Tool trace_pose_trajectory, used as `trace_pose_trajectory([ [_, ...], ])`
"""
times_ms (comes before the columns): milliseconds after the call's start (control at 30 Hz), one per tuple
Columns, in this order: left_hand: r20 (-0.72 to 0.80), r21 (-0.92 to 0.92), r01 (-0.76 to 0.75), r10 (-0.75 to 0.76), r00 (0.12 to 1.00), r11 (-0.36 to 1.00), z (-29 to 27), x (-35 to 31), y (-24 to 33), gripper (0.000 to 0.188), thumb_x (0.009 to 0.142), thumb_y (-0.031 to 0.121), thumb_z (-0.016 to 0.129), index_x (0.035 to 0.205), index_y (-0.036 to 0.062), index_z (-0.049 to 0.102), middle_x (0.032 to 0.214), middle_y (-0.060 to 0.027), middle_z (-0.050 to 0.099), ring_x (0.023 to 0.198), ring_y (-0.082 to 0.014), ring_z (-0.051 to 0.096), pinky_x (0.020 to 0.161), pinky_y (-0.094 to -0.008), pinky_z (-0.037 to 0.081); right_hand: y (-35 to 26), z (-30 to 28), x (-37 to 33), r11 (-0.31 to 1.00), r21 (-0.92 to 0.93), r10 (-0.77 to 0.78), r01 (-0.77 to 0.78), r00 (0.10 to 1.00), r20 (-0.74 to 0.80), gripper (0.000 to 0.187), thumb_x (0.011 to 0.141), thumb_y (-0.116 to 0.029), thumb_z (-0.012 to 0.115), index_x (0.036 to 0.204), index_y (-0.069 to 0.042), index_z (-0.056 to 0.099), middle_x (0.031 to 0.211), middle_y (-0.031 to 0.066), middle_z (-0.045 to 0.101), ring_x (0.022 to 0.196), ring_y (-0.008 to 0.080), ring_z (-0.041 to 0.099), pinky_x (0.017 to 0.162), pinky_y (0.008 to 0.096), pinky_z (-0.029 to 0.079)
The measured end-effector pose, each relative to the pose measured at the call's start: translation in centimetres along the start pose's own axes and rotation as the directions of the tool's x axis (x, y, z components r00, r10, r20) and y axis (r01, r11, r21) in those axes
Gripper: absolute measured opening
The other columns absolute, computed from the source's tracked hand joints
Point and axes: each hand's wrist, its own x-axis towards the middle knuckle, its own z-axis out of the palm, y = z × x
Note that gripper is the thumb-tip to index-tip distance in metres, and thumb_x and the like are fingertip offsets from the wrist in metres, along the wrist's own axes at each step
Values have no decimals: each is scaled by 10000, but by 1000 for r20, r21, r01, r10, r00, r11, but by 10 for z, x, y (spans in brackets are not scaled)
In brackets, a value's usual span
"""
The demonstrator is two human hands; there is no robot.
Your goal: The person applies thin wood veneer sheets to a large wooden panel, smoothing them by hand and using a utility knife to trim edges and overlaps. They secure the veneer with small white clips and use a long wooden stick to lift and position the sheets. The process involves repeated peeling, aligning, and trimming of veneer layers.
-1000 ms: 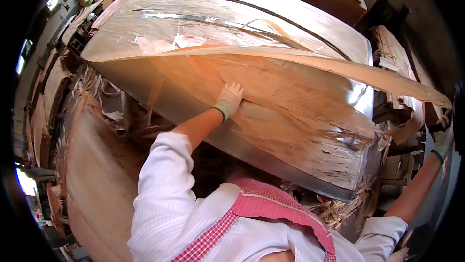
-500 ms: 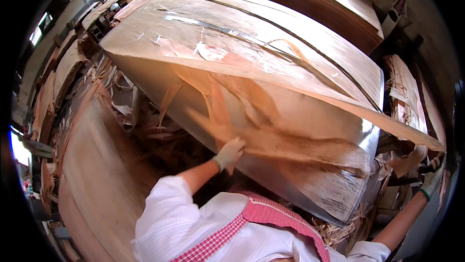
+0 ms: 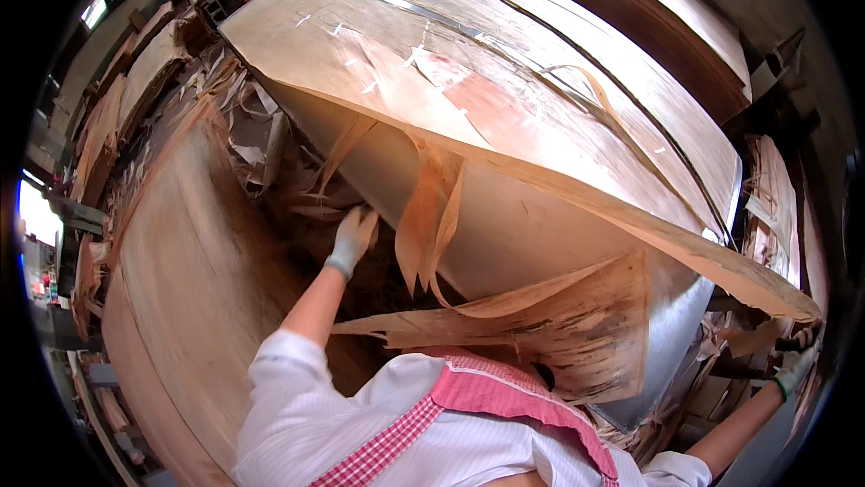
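One left hand [image 3: 354,239], gloved, fingers loosely spread over a dark gap; one right hand [image 3: 795,368], grip not tellable, by the right end of a raised veneer sheet [image 3: 721,271] atop its stack [image 3: 541,227]; apparent step, scrap-clearing; next, seemingly, lowering the sheet.

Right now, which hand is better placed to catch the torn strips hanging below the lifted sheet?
Probably the left hand: it looks empty and is just left of the torn strips. The right hand is farther off, at the right end of the lifted sheet, which it seems to hold.
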Motion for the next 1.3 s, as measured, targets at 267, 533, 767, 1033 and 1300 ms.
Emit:
trace_pose_trajectory([
  [267,-299,159,14,34,954,987,106,155,19,368,854,334,598,947,-22,587,948,-242,641,933,-387,608,806,-432,471,4,19,-10,998,2,58,-58,995,-84,294,994,-213,438,1236,-106,566,916,-27,544,493,42,256,483,208,265],
  [533,567,-110,111,-29,824,988,131,-44,-25,239,906,189,544,1051,13,612,1005,-141,639,888,-262,575,790,-375,466,16,-15,-40,979,-198,-80,44,980,-181,230,967,-267,529,1106,-117,636,590,-82,324,472,50,250,477,204,284],
  [767,768,600,-132,-522,370,789,34,-202,-241,360,868,349,581,1077,72,678,1052,-129,672,934,-272,623,829,-385,479,48,-35,-52,983,99,165,-152,977,-134,201,951,-307,547,976,-119,612,588,-64,378,467,23,281,415,184,212],
  [1033,152,974,10,-679,718,228,-141,-161,-292,311,828,235,563,1075,63,641,1158,-210,604,1046,-344,592,892,-448,479,85,-55,-75,946,-312,8,-88,969,-246,191,927,-321,575,1029,-167,626,696,-56,466,555,78,367,535,225,330],
  [1300,434,96,177,-201,878,980,61,-67,-55,745,900,340,618,1434,-4,229,1314,-196,491,1202,-282,474,978,-373,421,96,-50,-130,946,-301,-1,-119,929,-371,122,918,-274,600,918,-154,623,631,-51,460,496,65,366,452,207,311],
])
